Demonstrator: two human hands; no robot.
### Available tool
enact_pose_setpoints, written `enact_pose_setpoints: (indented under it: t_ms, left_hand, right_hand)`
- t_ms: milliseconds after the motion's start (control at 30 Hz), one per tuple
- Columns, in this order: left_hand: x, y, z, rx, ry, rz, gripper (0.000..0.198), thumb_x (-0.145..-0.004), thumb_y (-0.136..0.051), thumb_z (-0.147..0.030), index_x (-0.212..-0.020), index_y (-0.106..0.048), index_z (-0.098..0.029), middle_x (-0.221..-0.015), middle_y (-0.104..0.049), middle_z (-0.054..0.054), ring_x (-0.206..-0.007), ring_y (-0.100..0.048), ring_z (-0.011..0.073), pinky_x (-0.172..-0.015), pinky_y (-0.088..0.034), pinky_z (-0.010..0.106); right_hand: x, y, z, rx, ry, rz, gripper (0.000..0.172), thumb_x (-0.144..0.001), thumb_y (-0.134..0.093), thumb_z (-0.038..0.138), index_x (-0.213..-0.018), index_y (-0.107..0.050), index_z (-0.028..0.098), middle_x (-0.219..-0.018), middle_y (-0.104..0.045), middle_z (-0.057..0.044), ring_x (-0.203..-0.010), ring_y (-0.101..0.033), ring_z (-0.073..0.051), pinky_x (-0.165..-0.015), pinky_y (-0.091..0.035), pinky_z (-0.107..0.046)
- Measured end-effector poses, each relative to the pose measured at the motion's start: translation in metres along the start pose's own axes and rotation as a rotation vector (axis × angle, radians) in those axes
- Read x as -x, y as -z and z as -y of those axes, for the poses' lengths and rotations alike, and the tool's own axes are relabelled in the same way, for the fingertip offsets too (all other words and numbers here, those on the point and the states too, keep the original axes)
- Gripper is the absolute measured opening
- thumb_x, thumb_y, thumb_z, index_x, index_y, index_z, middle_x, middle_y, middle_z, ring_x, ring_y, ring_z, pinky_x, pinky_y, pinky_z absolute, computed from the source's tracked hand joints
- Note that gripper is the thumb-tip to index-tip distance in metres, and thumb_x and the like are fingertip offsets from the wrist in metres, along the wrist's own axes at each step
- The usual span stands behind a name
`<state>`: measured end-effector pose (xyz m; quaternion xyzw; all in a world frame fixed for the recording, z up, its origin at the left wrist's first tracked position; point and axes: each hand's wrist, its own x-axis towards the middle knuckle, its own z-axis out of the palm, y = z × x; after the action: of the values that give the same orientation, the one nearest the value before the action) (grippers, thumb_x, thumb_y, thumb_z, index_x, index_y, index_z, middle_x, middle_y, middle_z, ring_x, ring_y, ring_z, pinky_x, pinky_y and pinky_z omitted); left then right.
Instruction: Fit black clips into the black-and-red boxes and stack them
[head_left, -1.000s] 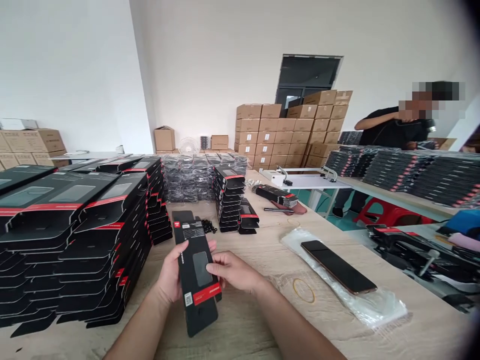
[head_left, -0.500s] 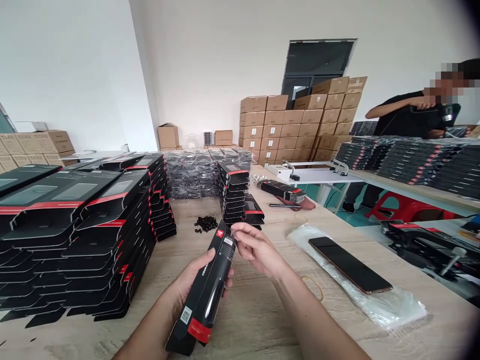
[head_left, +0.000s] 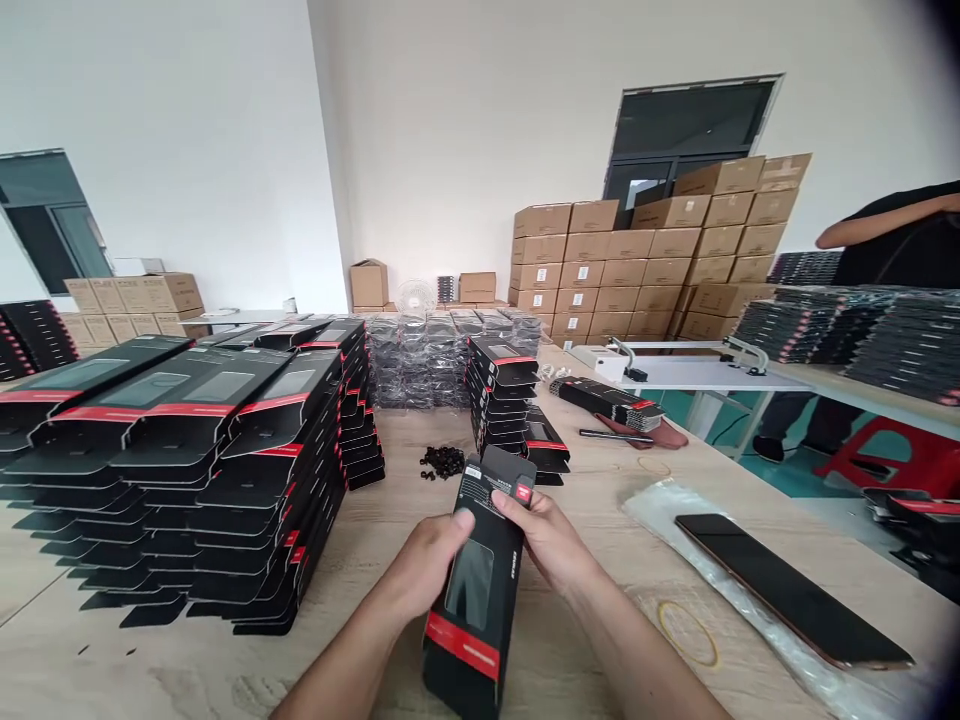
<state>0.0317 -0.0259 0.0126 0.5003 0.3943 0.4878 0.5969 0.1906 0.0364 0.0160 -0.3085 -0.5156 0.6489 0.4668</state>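
A slim black carton (head_left: 504, 600) with a clear window and red band is held between my two hands, its far end flap raised. My left hand (head_left: 427, 560) grips its left side, thumb on the front face. On the other side, my right hand (head_left: 553, 540) grips the upper right edge, thumb on the printed panel. Beyond the carton lies a pile of small black parts (head_left: 442, 461). A short stack of similar black cartons (head_left: 499, 385) rises just behind it. Many more open-ended cartons (head_left: 187, 450) are stacked on the left.
A dark phone (head_left: 787, 590) rests on a clear plastic bag (head_left: 660, 500) at right, with a rubber band (head_left: 688, 632) nearby. Plastic-wrapped goods (head_left: 420, 360) line the table's back. Brown boxes (head_left: 626, 270) stand by the wall. A person (head_left: 900, 240) stands at far right.
The carton has turned so its windowed face points up towards me. My right hand has moved from the end flap onto the carton's right side. The view has swung left.
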Motion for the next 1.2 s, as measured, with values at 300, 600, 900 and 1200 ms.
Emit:
enact_pose_setpoints:
  t_ms: [300, 600, 900, 1200]
  left_hand:
    - [-0.012, 0.021, -0.009, 0.2, -0.025, -0.344, 0.033, -0.068, -0.07, -0.044, -0.081, -0.069, -0.013, -0.069, -0.07, 0.005, -0.056, -0.061, 0.0175, -0.057, -0.047, 0.028]
    - [-0.013, 0.025, -0.001, -0.206, -0.085, -0.339, 0.062, -0.067, -0.075, -0.039, -0.122, -0.058, -0.016, -0.079, -0.069, 0.004, -0.071, -0.063, 0.0184, -0.065, -0.048, 0.027]
    - [-0.013, 0.023, 0.0, -0.061, -0.171, -0.22, 0.044, -0.078, -0.063, -0.04, -0.117, -0.053, -0.021, -0.082, -0.064, 0.001, -0.072, -0.059, 0.0143, -0.067, -0.046, 0.025]
    - [-0.004, 0.016, -0.008, 0.062, -0.167, -0.005, 0.029, -0.079, -0.063, -0.032, -0.104, -0.059, -0.019, -0.091, -0.064, 0.002, -0.076, -0.058, 0.0136, -0.068, -0.043, 0.023]
  right_hand:
    - [0.016, -0.022, -0.011, 0.044, -0.205, 0.319, 0.038, -0.074, -0.07, 0.045, -0.097, -0.067, 0.015, -0.09, -0.071, -0.007, -0.079, -0.066, -0.021, -0.077, -0.05, -0.037]
    - [-0.003, 0.002, -0.017, 0.292, -0.006, -0.034, 0.075, -0.075, -0.068, 0.048, -0.139, -0.034, 0.027, -0.089, -0.061, -0.003, -0.074, -0.06, -0.018, -0.056, -0.047, -0.027]
    - [0.002, -0.008, -0.012, 0.109, -0.018, 0.077, 0.031, -0.076, -0.068, 0.042, -0.1, -0.064, 0.024, -0.073, -0.06, 0.001, -0.061, -0.054, -0.012, -0.051, -0.041, -0.023]
    - [-0.007, 0.005, -0.011, 0.123, 0.013, -0.131, 0.042, -0.067, -0.074, 0.047, -0.099, -0.068, 0.021, -0.08, -0.068, -0.002, -0.062, -0.057, -0.014, -0.053, -0.042, -0.025]
